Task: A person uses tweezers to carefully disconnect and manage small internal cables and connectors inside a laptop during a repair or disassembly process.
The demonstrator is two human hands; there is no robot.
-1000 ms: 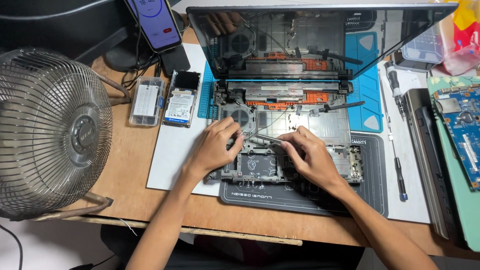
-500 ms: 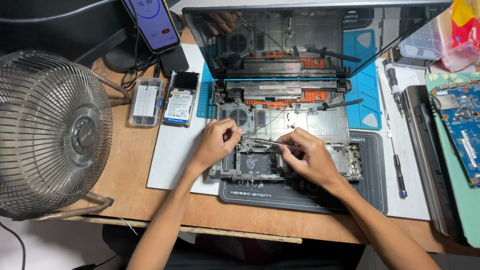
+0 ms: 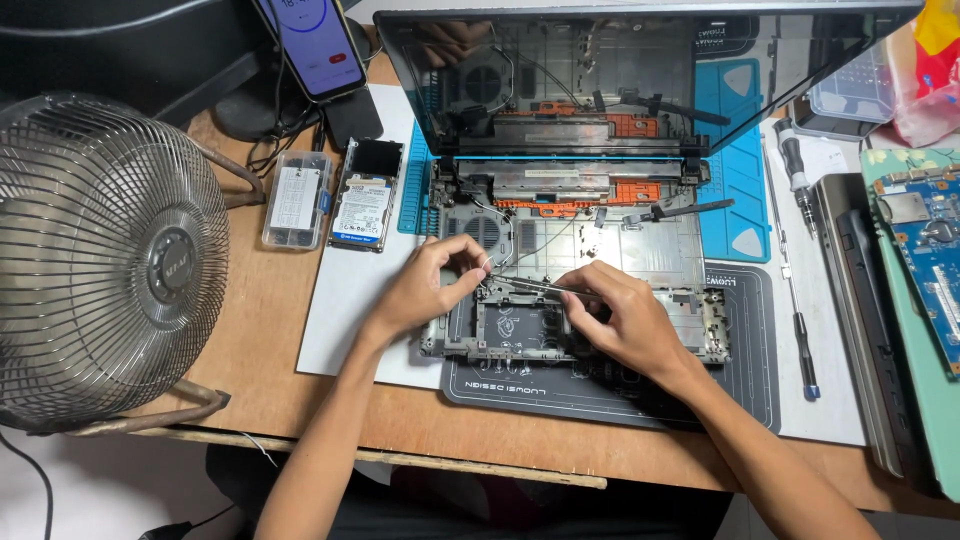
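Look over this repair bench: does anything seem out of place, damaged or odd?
Nothing looks spilled or broken. The laptop base lies stripped open, its circuit board set apart at the right edge. The right hand holds tweezers to the left hand. A wire fan crowds the left end.

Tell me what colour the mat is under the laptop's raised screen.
The mat is teal blue, clearest in the head view beside the opened laptop.

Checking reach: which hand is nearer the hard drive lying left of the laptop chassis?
Left. The left hand sits over the chassis's left edge, just below and right of the hard drive. The right hand, holding tweezers, is farther right, mid-chassis.
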